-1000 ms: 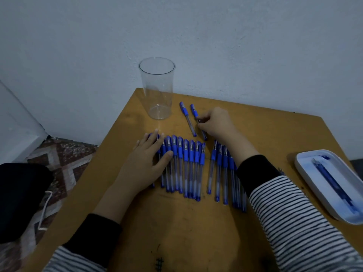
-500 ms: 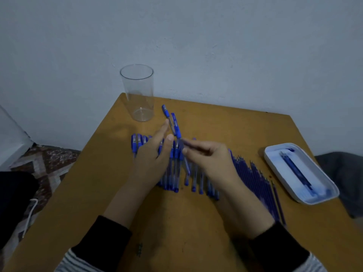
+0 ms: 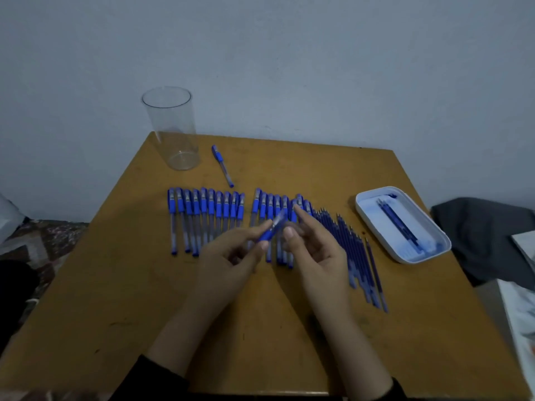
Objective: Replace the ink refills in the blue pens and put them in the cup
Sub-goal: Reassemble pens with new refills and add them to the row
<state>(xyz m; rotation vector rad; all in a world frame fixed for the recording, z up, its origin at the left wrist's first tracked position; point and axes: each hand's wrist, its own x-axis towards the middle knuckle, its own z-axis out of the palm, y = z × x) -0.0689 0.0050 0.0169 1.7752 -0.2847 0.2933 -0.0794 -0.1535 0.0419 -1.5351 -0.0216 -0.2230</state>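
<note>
- both hands are raised just above the surface (image 3: 289, 169), sharing one blue pen (image 3: 272, 230) that slants between them.
- the left hand (image 3: 231, 256) pinches the pen's lower blue end between thumb and forefinger, its other fingers curled under.
- the right hand (image 3: 315, 250) has its thumb and fingertips closed on the clear upper part of the pen; that end is blurred, so i can't make out the exact grip.
- the pen hangs over the right group of pens (image 3: 270, 206), with the left row of pens (image 3: 205, 218) just to the left of the hands.
- the refills (image 3: 347, 250) lie fanned out just right of the right hand, and a few more sit in the white tray (image 3: 376, 195).
- a second ago the left hand lay flat on the left row and the right hand was reaching for one of two loose pens near the cup (image 3: 170, 128); now both hands are up and only a lone pen (image 3: 222, 166) remains there.
- the cup stands upright at the far left corner, close to the edge and the wall (image 3: 289, 68).
- the tray sits near the right edge, with a dark cloth (image 3: 486, 235) beyond it.
- bare surface shows between the rows and the far edge, and again from the hands down to the near edge.
</note>
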